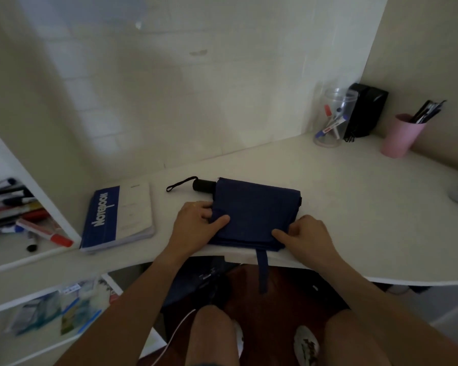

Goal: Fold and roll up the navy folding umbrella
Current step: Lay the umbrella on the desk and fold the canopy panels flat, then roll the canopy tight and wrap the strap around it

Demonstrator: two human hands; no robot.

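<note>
At the bottom of the frame two bare knees and two forearms are seen, reaching up toward the middle. Just above them the curved near edge of the white tabletop [354, 196] is crossed by a navy closing strap [262, 270], which hangs down over that edge. The navy folding umbrella [254, 212] is laid flat at the centre of the frame, its cloth gathered into a rough rectangle close to the near edge. Its lower left corner is gripped by the left hand [196, 223]: the thumb is pressed on top of the cloth while the fingers [205, 207] are curled against the left side of the fold. The lower right part is held by the right hand [306, 233], with the thumb stretched out flat on the cloth and the other fingers bent and bunched together above it. The black handle [204, 185] is seen sticking out at the umbrella's upper left, with a black wrist loop [180, 184] lying on the tabletop beyond it. To the left, a blue and white notebook [117, 216] is placed. In the upper right, near the wall, a clear jar [333, 120] of markers, a black box [365, 109] and a pink cup [402, 136] of pens are set.
</note>
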